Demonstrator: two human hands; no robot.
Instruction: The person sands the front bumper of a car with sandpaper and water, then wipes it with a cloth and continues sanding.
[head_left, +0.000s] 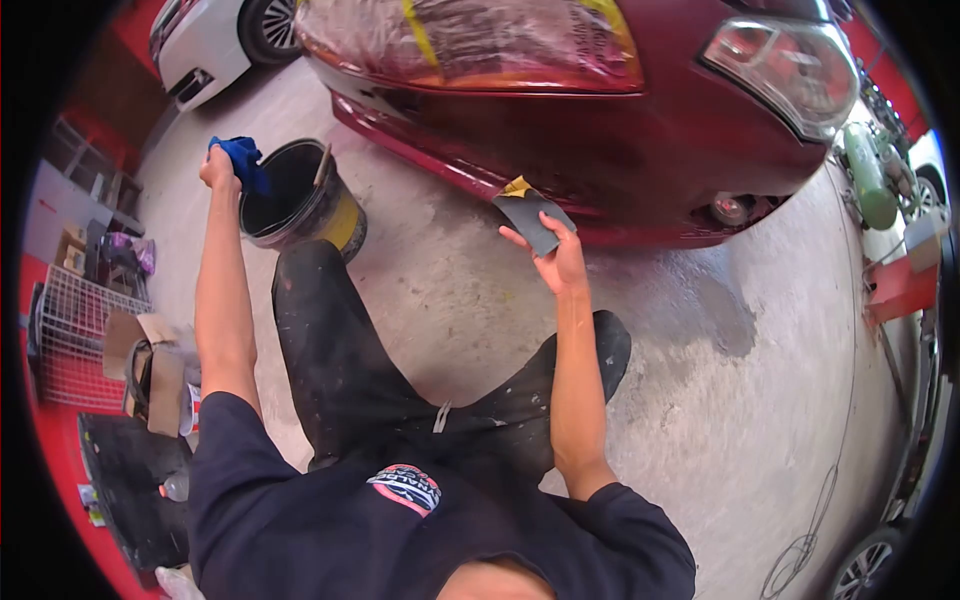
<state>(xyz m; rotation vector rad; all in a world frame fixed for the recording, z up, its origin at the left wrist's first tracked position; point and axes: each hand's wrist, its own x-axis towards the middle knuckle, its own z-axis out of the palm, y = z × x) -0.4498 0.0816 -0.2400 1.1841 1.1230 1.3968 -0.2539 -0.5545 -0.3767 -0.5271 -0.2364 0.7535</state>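
My left hand [219,170] is closed around a bunched blue cloth [240,158], held up at the left rim of a black bucket [348,222]. A stick-like handle leans against the bucket's inner right side. In my right hand [558,254] is a bent sheet of dark grey sandpaper [533,218], its yellowish back showing at the folded top edge. The sandpaper overlaps the lower edge of the dark red car bumper [600,150] in this view. Masking film [510,45] with yellow tape covers part of the car's front, left of the headlight [785,72].
Wet patches mark the concrete floor [690,400] below the bumper. A white car [215,50] stands at the upper left. Cardboard boxes [160,375] and a wire grid [85,320] line the left side. A green tank [868,178] and a loose cable [800,550] are at the right.
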